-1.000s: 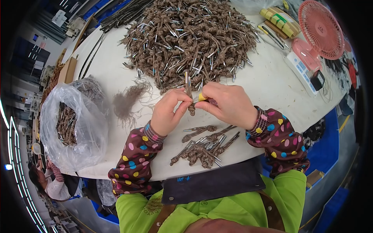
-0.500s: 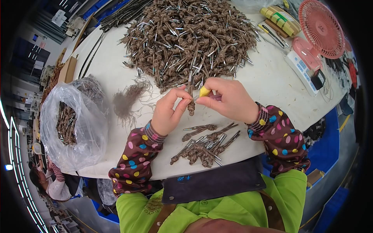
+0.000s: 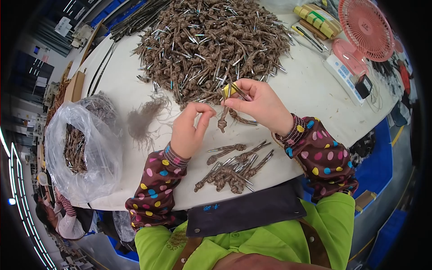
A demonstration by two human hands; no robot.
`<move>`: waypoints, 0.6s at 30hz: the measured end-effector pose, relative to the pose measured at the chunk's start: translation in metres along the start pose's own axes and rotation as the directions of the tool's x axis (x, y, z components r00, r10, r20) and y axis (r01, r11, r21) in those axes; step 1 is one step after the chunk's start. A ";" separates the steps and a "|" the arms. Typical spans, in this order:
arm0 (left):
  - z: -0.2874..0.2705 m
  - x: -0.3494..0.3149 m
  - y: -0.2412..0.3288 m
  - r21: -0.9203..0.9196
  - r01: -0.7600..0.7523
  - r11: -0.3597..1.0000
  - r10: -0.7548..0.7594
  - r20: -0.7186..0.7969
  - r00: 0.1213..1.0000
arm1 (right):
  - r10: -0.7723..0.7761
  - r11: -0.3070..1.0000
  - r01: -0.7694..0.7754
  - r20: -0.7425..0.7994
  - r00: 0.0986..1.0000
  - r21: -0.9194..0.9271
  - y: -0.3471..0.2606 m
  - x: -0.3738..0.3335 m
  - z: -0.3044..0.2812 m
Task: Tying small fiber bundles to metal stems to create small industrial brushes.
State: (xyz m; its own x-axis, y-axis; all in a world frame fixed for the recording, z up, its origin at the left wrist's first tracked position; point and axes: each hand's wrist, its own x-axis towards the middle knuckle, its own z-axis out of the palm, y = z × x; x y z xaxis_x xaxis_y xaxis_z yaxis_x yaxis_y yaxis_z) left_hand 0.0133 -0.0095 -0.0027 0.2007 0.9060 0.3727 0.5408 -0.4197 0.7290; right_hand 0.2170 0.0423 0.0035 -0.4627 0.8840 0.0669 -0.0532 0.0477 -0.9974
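My right hand (image 3: 261,104) is closed around a brown knotted cord (image 3: 222,122) with metal tips, its knot hanging below the fingers. At the index fingertip shows a small yellow piece (image 3: 228,90); its kind is unclear. Just left of the cord, my left hand (image 3: 191,128) pinches thumb and forefinger together, apart from the cord; whatever is between them is too small to make out. Another cord (image 3: 243,118) with a metal tip lies beneath my right hand. Nearer me lies a small group of knotted cords (image 3: 231,175).
A large heap of knotted cords (image 3: 211,49) covers the table's far side. To the left are a tuft of loose fibres (image 3: 146,117) and a clear plastic bag (image 3: 83,153) of brown cords. At right stand a pink fan (image 3: 366,29) and a white power strip (image 3: 345,78).
My left hand has drawn away from the cord, slightly left. My right hand has shifted a little left and up, still with the cord. The view has moved slightly.
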 end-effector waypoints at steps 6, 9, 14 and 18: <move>-0.014 0.010 -0.018 0.104 0.090 0.991 -0.091 0.001 0.996 | -0.083 0.996 0.084 -0.042 0.996 0.018 -0.003 -0.002 0.002; -0.014 0.008 0.000 -0.001 0.016 1.000 -0.016 0.097 0.995 | -0.101 0.995 0.100 -0.030 0.994 -0.021 0.000 -0.001 0.004; -0.008 0.004 0.009 -0.079 0.025 0.997 -0.007 0.223 0.975 | -0.176 0.976 0.172 -0.020 0.984 -0.130 0.006 -0.002 0.003; -0.010 0.005 0.013 -0.023 0.008 1.000 -0.003 0.228 0.974 | -0.224 0.967 0.214 -0.058 0.973 -0.139 0.005 -0.003 0.006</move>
State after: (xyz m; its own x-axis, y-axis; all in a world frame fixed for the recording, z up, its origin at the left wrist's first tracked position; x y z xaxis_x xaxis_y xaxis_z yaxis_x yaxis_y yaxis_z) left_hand 0.0133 -0.0112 0.0143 0.3802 0.8958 0.2302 0.5236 -0.4137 0.7448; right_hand 0.2124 0.0368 -0.0020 -0.3868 0.8763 0.2870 -0.0275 0.3001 -0.9535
